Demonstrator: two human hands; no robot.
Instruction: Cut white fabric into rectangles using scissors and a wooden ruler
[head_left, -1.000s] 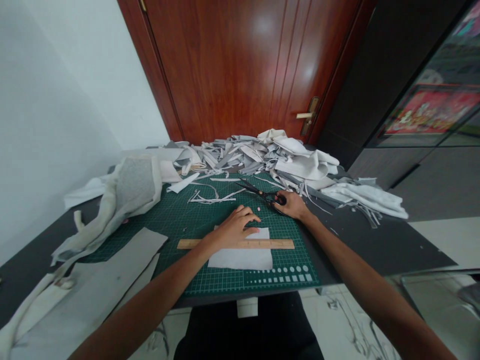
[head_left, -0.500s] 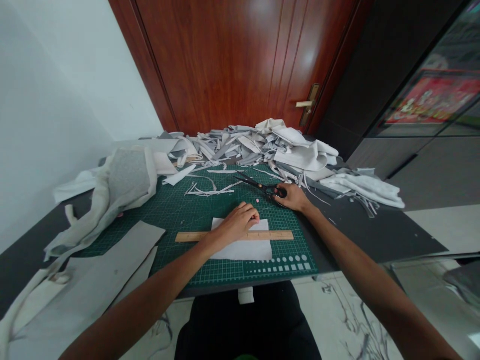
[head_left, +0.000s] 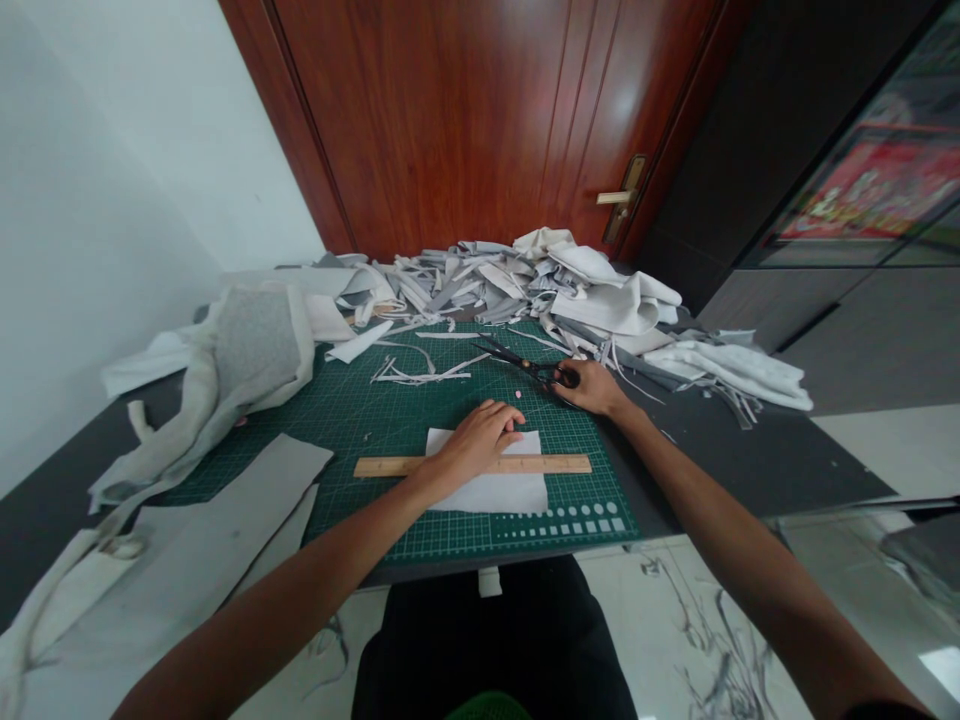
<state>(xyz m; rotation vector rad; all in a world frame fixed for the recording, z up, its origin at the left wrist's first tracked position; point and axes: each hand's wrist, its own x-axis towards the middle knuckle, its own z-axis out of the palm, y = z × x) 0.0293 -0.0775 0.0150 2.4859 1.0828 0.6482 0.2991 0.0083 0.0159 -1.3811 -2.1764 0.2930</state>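
My left hand [head_left: 480, 440] rests with its fingers curled on a white rectangle of fabric [head_left: 495, 490], pressing down where a wooden ruler [head_left: 547, 464] lies across it. Both lie on a green cutting mat [head_left: 390, 420]. My right hand [head_left: 592, 388] is closed around the handles of black scissors [head_left: 525, 364], which lie on the mat with their blades pointing left and away from me.
A heap of grey and white fabric scraps [head_left: 525, 290] covers the far side of the dark table [head_left: 750, 460]. Thin offcut strips [head_left: 420, 375] lie on the mat. Large pale fabric pieces [head_left: 240, 360] spread over the left. A brown door [head_left: 480, 120] stands behind.
My hands stay almost where they were: the left on the fabric and ruler, the right on the scissors. The view has shifted slightly as my head moved.
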